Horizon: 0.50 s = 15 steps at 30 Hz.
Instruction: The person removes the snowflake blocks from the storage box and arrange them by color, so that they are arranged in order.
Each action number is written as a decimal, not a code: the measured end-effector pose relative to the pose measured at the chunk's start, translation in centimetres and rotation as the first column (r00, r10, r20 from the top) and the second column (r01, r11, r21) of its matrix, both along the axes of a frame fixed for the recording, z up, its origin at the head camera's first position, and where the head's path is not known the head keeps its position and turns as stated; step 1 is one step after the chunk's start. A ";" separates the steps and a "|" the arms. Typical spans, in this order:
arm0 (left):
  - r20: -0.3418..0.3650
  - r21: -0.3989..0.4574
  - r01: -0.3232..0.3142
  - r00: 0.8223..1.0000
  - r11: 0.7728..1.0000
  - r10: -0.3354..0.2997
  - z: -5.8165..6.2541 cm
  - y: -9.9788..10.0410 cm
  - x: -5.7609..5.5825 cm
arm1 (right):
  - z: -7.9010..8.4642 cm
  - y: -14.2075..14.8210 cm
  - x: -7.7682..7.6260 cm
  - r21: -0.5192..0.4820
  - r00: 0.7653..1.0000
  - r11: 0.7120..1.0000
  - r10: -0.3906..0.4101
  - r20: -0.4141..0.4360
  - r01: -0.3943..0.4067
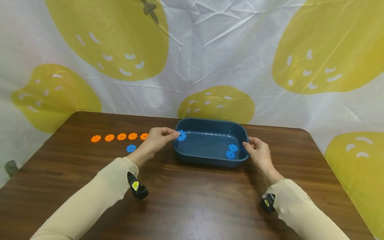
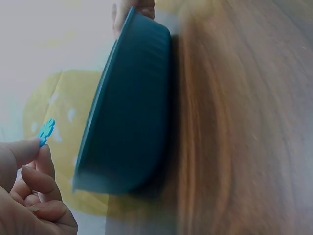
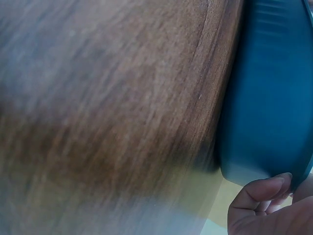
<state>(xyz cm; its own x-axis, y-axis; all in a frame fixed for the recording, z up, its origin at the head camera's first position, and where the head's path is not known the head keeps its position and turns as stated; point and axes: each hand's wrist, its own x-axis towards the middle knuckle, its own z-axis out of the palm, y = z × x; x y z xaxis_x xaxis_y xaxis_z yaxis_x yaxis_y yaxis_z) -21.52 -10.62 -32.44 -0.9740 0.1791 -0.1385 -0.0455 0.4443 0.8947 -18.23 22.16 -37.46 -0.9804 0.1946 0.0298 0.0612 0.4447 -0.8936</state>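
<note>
Between thumb and forefinger, my left hand (image 1: 160,138) pinches a blue notched disc (image 1: 181,135) over the left rim of a dark blue basin (image 1: 207,158). In the left wrist view this disc (image 2: 46,132) is seen nearly edge-on, above the basin's rim level. My right hand (image 1: 260,153) grips the basin's right end, thumb over the rim and fingers outside. Two blue discs (image 1: 233,148) lie inside the basin near its right end, touching or overlapping. A row of several orange discs (image 1: 109,137) lies left of my left hand, with one blue disc (image 1: 131,148) below the row.
The brown wooden table (image 1: 192,206) has rounded far corners. Behind it hangs a white cloth (image 1: 192,60) with yellow fruit prints. My left forearm hides part of the table beside the discs. Each wrist wears a small black camera (image 1: 139,191).
</note>
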 end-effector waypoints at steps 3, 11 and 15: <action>0.018 -0.014 -0.013 1.000 1.000 0.013 -0.4 -0.8 0.1 | -0.1 0.0 0.0 -0.001 1.000 1.000 -0.004 0.002 0.004; 0.026 -0.046 -0.050 0.998 0.998 0.051 -1.1 -3.6 0.2 | -0.1 -0.1 0.0 0.005 1.000 1.000 -0.010 0.005 0.010; 0.028 -0.062 -0.059 0.998 0.996 0.061 -1.3 -5.6 0.1 | -0.1 -0.1 -0.1 0.007 1.000 1.000 -0.012 0.005 0.012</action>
<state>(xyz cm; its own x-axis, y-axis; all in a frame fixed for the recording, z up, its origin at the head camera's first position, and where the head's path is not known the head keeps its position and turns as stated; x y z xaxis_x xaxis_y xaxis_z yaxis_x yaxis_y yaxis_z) -21.38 -16.21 -33.75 -0.9780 0.1107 -0.1766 -0.1002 0.4936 0.8639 -18.31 22.09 -37.53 -0.9782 0.2059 0.0267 0.0705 0.4505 -0.8900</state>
